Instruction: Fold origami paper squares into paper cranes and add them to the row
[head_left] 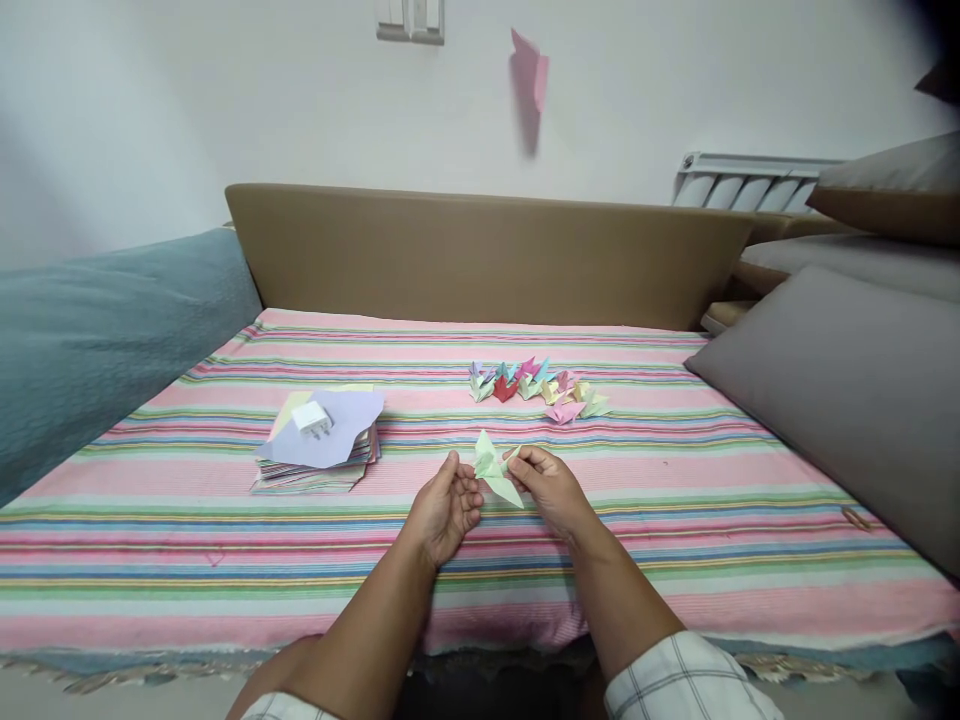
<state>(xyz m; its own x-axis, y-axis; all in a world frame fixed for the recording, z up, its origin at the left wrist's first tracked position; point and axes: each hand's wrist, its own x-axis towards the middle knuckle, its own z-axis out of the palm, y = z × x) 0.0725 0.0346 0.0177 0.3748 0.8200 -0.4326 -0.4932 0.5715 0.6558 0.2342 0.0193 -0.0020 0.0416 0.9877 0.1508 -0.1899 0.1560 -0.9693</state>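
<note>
A pale green paper crane (491, 472) with its wings spread is up in front of me, above the striped cloth. My right hand (550, 485) pinches one pointed end of it between thumb and fingers. At the crane's other side is my left hand (448, 508), palm turned inward, thumb apart from the loosely curled fingers. Its fingertips come right up to the paper; whether they touch it I cannot tell. Beyond the hands, several small folded paper cranes (529, 388) in pink, red, blue, yellow and green sit in a cluster.
To the left a stack of coloured paper (322, 470) carries a white plug adapter (311, 418). Grey cushions (847, 390) line the right side, a blue-green cushion (127, 330) the left. A brown backrest (480, 255) rises behind the striped cloth (187, 520).
</note>
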